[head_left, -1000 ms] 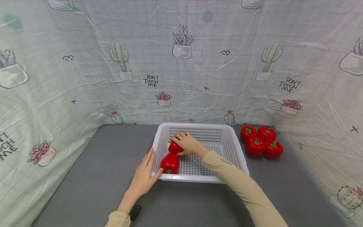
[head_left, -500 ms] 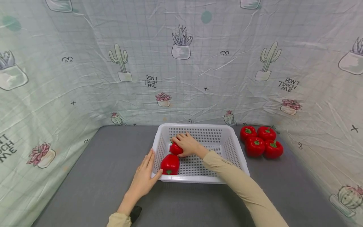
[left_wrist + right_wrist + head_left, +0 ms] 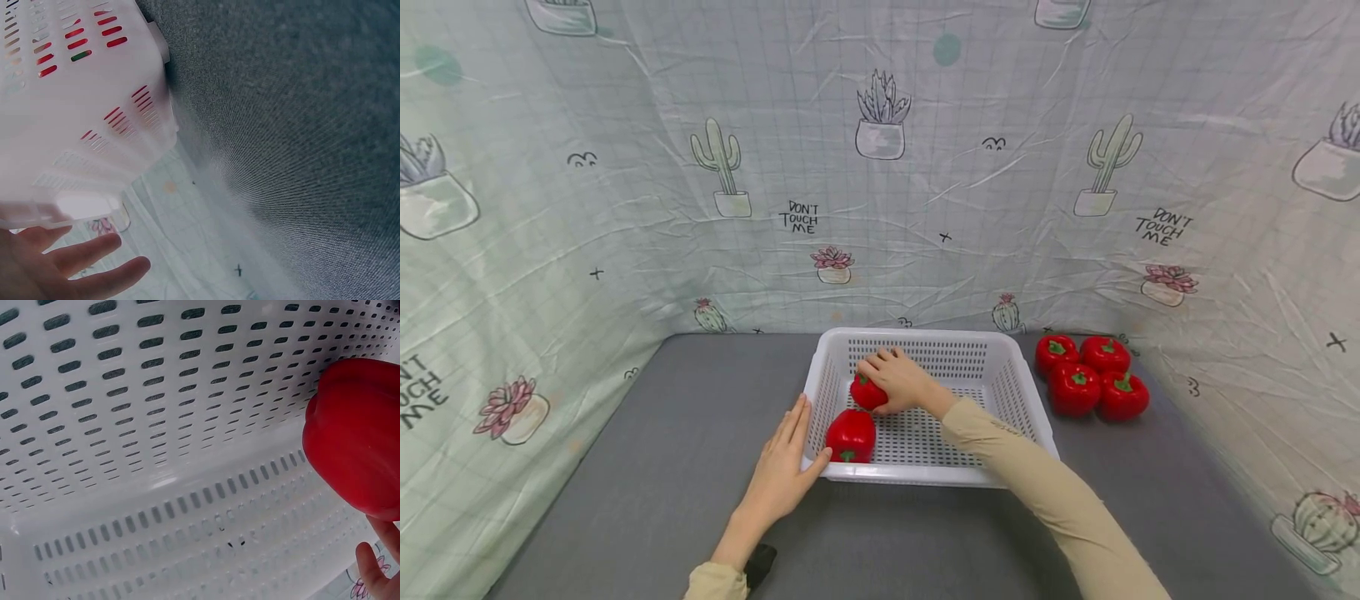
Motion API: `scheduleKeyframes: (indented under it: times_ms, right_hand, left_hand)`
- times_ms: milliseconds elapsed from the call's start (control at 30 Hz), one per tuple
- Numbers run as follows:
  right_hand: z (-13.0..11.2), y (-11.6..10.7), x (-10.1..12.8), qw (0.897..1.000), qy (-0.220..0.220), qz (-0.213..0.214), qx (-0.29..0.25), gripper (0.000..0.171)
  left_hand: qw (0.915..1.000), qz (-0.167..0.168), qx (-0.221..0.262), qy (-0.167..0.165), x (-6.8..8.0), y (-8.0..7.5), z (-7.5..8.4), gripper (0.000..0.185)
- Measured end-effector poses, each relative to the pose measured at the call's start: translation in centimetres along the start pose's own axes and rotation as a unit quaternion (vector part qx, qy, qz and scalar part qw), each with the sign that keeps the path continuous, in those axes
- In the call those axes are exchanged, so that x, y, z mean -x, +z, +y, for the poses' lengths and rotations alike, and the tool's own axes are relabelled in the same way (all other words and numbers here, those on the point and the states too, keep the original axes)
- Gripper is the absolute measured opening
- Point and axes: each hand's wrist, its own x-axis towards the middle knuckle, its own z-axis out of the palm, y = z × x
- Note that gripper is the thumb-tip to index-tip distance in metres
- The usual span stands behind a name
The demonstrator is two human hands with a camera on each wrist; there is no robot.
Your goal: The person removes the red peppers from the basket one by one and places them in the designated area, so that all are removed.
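Observation:
A white slotted plastic basket stands on the grey table. Inside it, toward the back left, my right hand grips a red bell pepper from above, its fingers curled over the top. The right wrist view shows this pepper large, with fingertips against its lower side. A second red bell pepper lies in the front left corner, its green stem toward me. My left hand rests on the basket's left front corner, its fingers straight along the rim and the thumb on the front edge.
Several red bell peppers stand grouped on the table to the right of the basket. A plant-printed cloth hangs behind the table and along both sides.
My right hand has shifted slightly to the right within the basket, and the gripped bell pepper has moved with it. The left hand stays on the basket's corner.

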Motion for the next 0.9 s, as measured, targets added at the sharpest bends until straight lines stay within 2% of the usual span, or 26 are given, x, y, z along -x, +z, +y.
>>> scheduleKeyframes:
  times_ms: [333,633,900]
  right_hand:
    - [0.2,-0.5,0.5,1.000,-0.023,0.017,0.002,0.067]
    - [0.8,-2.1,1.7,0.999,-0.030,0.036,-0.002,0.064]
    - [1.6,-3.1,3.0,0.999,-0.031,0.031,-0.015,0.073]
  left_hand:
    - [1.0000,-0.001,0.002,0.001,0.0,0.0,0.0,0.079]
    - [1.0000,-0.001,-0.001,0.003,-0.1,-0.1,0.0,0.078]
    - [1.0000,-0.007,0.004,0.001,0.0,-0.2,0.0,0.077]
